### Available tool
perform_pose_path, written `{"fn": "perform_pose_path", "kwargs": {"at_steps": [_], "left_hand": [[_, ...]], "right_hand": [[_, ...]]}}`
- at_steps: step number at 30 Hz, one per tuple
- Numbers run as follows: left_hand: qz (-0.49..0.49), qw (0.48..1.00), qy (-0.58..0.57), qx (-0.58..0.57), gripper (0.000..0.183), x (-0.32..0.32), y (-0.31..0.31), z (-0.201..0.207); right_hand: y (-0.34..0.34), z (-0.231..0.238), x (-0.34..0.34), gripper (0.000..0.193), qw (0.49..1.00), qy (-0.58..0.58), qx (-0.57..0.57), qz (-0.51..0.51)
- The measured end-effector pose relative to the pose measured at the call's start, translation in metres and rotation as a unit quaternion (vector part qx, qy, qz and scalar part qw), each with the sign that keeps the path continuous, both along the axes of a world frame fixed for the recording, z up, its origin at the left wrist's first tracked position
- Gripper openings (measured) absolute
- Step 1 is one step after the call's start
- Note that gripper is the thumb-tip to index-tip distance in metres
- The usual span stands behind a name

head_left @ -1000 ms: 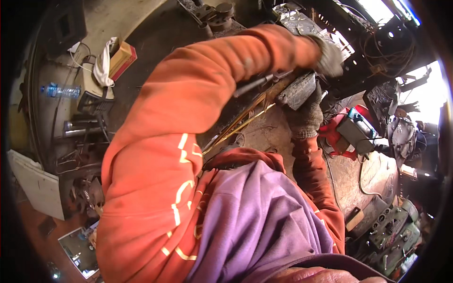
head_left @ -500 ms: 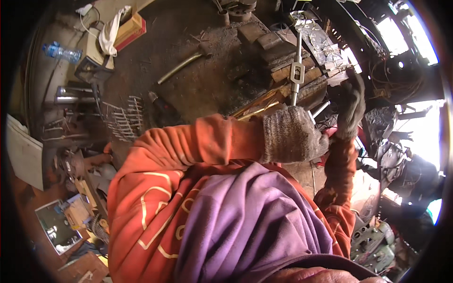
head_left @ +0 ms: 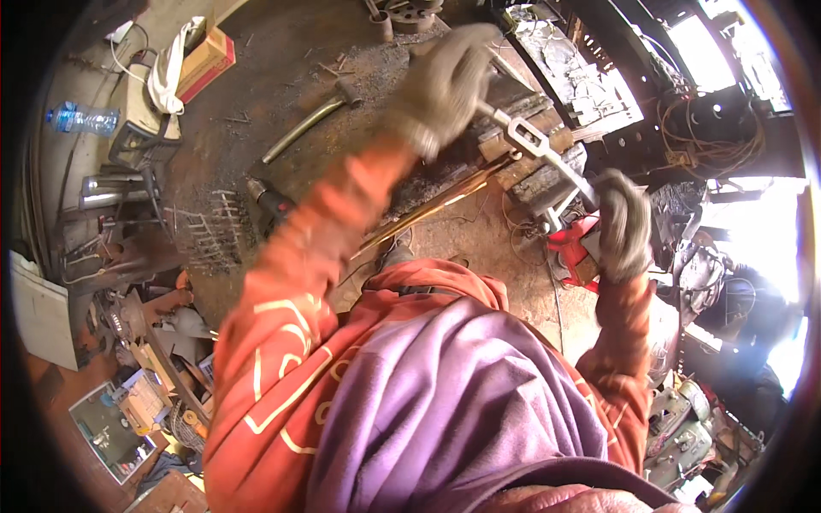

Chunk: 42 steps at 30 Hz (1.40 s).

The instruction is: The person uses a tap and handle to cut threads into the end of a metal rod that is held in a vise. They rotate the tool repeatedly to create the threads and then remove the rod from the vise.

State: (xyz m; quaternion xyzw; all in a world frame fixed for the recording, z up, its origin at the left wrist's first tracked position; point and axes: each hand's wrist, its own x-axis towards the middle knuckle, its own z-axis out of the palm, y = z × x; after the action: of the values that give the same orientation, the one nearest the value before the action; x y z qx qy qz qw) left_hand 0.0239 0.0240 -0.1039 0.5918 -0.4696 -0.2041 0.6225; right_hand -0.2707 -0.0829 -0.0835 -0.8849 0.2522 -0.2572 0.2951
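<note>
The left hand (head_left: 445, 85), in a grey knit glove, is up at about 12 o'clock. Its fingers are curled tight around the top end of a long metal bar (head_left: 537, 150). The right hand (head_left: 623, 224), in the same kind of glove, is at about 2 o'clock. Its fingers are wrapped around the lower end of the bar. The bar slants between the two hands, from upper left down to lower right. It has a flat part with a hole near the middle.

Under the bar lie some dark wooden blocks (head_left: 547, 184) and a thin yellow rod (head_left: 436, 209). A red tool (head_left: 575, 244) sits just beside the right hand, on the ground.

The person wears an orange top with a purple cloth over it.

On the dirty floor at about 11 o'clock lies a hammer (head_left: 310, 121) with a long handle. Far off at 10 o'clock is a water bottle (head_left: 81, 118), lying on its side. Near it sits a brown box (head_left: 205, 60) with a white cloth (head_left: 167, 73) draped on it. At 9 o'clock is a wire rack (head_left: 209, 235).
</note>
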Motion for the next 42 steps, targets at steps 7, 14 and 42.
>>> {"fn": "perform_pose_path", "kwargs": {"at_steps": [7,14,42], "left_hand": [[-0.329,0.642,-0.692,-0.003,0.021,-0.096,-0.182,-0.003],[-0.3,0.747,-0.573,0.158,0.014,-0.164,0.036,0.043],[-0.564,0.505,-0.635,0.152,0.029,-0.206,-0.053,0.069]], "right_hand": [[0.079,-0.08,0.041,0.119,0.977,-0.077,0.113,-0.163],[0.061,-0.127,0.037,0.118,0.981,-0.048,0.024,-0.186],[0.066,-0.125,0.024,0.103,0.976,-0.004,-0.061,-0.207]]}}
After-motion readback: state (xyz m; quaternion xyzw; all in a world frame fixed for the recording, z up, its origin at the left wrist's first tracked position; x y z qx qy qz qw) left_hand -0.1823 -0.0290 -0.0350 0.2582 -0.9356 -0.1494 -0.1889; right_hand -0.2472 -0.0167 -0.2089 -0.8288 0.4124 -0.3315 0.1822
